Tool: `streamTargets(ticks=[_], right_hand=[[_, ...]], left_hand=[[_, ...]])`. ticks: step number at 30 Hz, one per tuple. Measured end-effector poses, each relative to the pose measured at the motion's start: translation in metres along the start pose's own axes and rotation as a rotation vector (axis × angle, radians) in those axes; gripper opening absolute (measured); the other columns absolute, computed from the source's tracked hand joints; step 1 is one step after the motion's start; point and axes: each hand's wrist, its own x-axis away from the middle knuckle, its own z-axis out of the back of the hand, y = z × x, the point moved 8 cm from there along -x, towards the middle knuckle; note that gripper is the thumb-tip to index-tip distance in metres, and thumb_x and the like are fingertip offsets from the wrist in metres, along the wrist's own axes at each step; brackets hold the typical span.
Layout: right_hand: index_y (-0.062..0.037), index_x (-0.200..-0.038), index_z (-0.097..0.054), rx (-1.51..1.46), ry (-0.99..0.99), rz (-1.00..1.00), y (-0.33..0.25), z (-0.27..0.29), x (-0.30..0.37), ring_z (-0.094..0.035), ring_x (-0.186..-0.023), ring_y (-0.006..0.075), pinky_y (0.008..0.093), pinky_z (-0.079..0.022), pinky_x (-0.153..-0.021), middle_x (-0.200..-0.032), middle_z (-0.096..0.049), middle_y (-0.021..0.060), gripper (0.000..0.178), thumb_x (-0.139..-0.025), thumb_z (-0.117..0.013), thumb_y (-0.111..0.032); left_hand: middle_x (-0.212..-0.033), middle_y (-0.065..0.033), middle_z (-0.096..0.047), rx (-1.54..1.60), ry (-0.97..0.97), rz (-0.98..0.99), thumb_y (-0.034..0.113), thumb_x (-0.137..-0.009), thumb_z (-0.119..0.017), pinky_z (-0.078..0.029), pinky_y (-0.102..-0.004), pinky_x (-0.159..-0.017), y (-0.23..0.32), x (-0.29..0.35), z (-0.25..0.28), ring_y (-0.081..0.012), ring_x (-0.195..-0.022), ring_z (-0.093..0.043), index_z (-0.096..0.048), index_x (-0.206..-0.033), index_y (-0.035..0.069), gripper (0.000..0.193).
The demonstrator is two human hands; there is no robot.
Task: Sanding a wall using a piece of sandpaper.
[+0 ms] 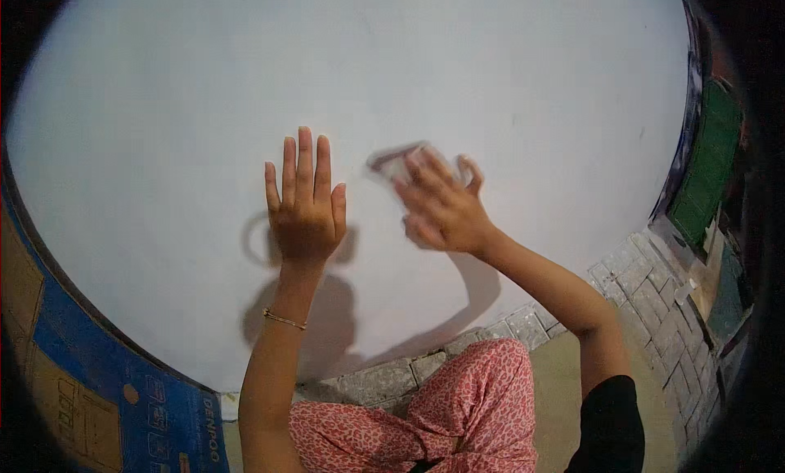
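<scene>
My left hand (307, 215) lies flat against the large white wall-like surface (491, 72), its fingers stretched upward and the thumb a little apart. A thin bracelet (284, 318) circles that wrist. To its right, my right hand (446, 207) presses a small flat pad (391, 156), pale with a dark brownish edge, to the same surface. Motion blurs this hand and the pad, so I cannot make out the pad's exact kind. One finger sticks out at the hand's right side. Shadows of both arms fall on the white surface below the hands.
A blue and brown printed cardboard box (82, 367) stands along the left. Grey paving bricks (654, 305) run along the foot of the white surface and to the right. A green panel (707, 162) stands at the right edge. My legs in patterned red-pink trousers (482, 399) are folded in front.
</scene>
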Motion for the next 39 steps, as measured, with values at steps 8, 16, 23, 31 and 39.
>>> streamTargets(ticks=[8,16,23,31,39], right_hand=[[-0.0185,-0.134,-0.053,-0.069,0.179,-0.248,0.026,0.022,0.009,-0.035,-0.137,0.0224,0.0498,-0.001,-0.110,-0.146,-0.040,0.0122,0.049,-0.088,-0.050,-0.035],[-0.0197,-0.132,-0.055,0.145,0.099,-0.157,0.031,0.018,0.011,-0.037,-0.136,0.0238,0.0512,-0.005,-0.109,-0.145,-0.042,0.0099,0.047,-0.086,-0.052,-0.032],[-0.0210,-0.133,-0.053,0.080,-0.026,0.016,0.010,-0.001,0.026,-0.036,-0.136,0.0223,0.0523,0.000,-0.110,-0.146,-0.041,0.0089,0.049,-0.086,-0.054,-0.034],[-0.0219,-0.132,-0.055,0.028,-0.031,0.076,-0.017,-0.014,0.034,-0.038,-0.135,0.0215,0.0518,-0.001,-0.109,-0.144,-0.044,0.0069,0.049,-0.084,-0.056,-0.033],[-0.0217,-0.133,-0.054,-0.030,-0.081,0.109,-0.033,-0.018,0.044,-0.037,-0.136,0.0241,0.0519,0.002,-0.110,-0.146,-0.042,0.0086,0.054,-0.085,-0.056,-0.047]], left_hand=[[-0.152,-0.0145,-0.028,-0.032,0.003,0.000,0.025,-0.091,-0.045,-0.015,-0.0523,-0.114,0.002,0.004,-0.002,-0.0304,-0.141,-0.025,-0.034,-0.144,0.005,0.058],[-0.152,-0.0143,-0.028,-0.046,0.001,0.011,0.029,-0.093,-0.043,-0.013,-0.0517,-0.115,0.002,0.006,-0.003,-0.0298,-0.141,-0.024,-0.035,-0.144,0.005,0.057],[-0.151,-0.0147,-0.029,-0.022,-0.019,0.049,0.032,-0.098,-0.036,-0.013,-0.0512,-0.115,0.005,0.030,-0.013,-0.0298,-0.141,-0.024,-0.034,-0.144,0.004,0.054],[-0.150,-0.0148,-0.030,-0.048,-0.012,0.010,0.034,-0.100,-0.033,-0.013,-0.0533,-0.114,0.015,0.055,-0.017,-0.0306,-0.140,-0.026,-0.032,-0.144,0.004,0.053],[-0.150,-0.0155,-0.030,-0.034,-0.059,0.024,0.033,-0.092,-0.047,-0.015,-0.0534,-0.113,0.019,0.071,-0.025,-0.0323,-0.140,-0.027,-0.032,-0.144,0.003,0.062]])
